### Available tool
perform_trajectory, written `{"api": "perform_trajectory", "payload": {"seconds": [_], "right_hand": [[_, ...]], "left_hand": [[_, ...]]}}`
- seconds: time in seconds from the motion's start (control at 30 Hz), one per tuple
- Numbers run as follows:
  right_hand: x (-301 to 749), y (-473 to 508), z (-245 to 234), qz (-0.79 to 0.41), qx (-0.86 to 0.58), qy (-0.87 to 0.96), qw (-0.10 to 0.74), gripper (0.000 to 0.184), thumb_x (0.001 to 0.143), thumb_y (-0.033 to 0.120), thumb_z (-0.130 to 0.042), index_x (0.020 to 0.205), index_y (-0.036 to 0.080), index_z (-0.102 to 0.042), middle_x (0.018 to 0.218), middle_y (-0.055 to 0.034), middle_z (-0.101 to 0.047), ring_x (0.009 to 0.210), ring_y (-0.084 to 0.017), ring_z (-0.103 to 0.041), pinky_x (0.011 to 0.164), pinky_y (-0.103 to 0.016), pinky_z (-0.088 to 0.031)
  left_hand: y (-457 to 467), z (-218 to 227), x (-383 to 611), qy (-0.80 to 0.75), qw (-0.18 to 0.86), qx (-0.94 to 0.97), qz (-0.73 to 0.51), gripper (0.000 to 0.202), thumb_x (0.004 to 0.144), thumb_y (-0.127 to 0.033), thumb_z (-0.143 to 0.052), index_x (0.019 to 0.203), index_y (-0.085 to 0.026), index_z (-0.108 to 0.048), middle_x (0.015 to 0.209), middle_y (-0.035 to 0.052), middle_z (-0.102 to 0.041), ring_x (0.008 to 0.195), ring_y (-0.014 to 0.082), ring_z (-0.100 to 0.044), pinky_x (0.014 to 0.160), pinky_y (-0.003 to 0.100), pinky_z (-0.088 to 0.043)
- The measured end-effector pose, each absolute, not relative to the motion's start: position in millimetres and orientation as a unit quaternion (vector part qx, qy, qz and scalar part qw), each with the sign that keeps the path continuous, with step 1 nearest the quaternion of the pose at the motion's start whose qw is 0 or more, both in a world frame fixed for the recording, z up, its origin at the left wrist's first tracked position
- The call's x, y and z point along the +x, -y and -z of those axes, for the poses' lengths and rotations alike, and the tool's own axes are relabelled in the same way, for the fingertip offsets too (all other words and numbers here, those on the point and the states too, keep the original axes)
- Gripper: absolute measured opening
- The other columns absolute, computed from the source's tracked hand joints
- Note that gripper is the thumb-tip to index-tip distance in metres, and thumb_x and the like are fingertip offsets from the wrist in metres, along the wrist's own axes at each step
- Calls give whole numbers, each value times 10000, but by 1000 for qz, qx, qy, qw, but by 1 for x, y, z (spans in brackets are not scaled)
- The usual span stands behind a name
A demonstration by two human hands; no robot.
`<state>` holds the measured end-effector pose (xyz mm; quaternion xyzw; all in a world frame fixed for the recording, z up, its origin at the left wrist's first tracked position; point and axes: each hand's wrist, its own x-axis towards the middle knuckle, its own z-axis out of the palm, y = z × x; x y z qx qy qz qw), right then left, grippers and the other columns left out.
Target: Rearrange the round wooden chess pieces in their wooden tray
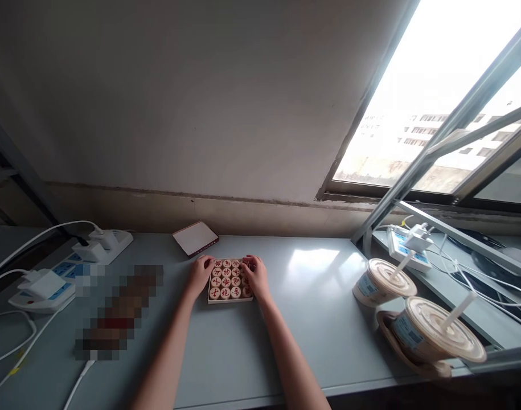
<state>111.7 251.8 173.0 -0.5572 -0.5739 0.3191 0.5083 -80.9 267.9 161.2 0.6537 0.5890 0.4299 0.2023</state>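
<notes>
A small open box [229,299] lies on the grey table [311,302], packed with several round wooden game pieces [226,281] marked in red. My left hand [199,275] rests against the box's left side, fingers curled at its far left corner. Over the right side of the box my right hand [255,275] lies with fingers bent on the pieces at the far right corner. Neither hand lifts anything clear of the box.
The box's white lid [195,237] with a dark red edge lies just behind. Power strips [101,245] with plugs and white cables sit at the left. Two lidded drink cups [385,281] with straws stand at the right, by the open window frame [431,154]. A wall runs along the back.
</notes>
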Motion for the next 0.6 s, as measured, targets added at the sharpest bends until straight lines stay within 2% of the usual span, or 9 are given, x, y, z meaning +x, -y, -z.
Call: {"api": "perform_trajectory", "payload": {"seconds": [0.13,0.33,0.47,0.6], "right_hand": [[122,-257,-178,-322,-546,598,492,122,717,305,-592,774,198,-602,1084,-90,-577,989,-223,-560,804,-338,-471],[122,-255,-187,-322,-565,591,478,119,734,322,-591,787,218,-616,897,-22,-660,908,-209,-579,818,-339,-433],[125,-260,-186,-383,-570,504,524,216,719,373,-605,850,202,-620,881,-41,-673,857,-197,-605,774,-306,-467],[133,-266,-183,-397,-571,442,567,257,695,396,-624,838,183,-614,850,-63,-674,820,-199,-618,753,-311,-490]], "left_hand": [[-271,-165,-82,-575,231,657,-429,264,779,-342,-433,760,-167,-630,809,62,-650,775,190,-608,700,291,-473],[-269,-169,-85,-572,258,662,-410,284,818,-359,-431,817,-165,-640,837,57,-640,775,177,-607,677,269,-475],[-268,-172,-85,-573,256,670,-396,297,857,-357,-406,864,-180,-644,878,55,-634,836,179,-599,732,267,-469],[-268,-174,-84,-579,251,674,-384,312,875,-355,-388,896,-184,-648,890,58,-630,859,181,-590,751,272,-462]]}}
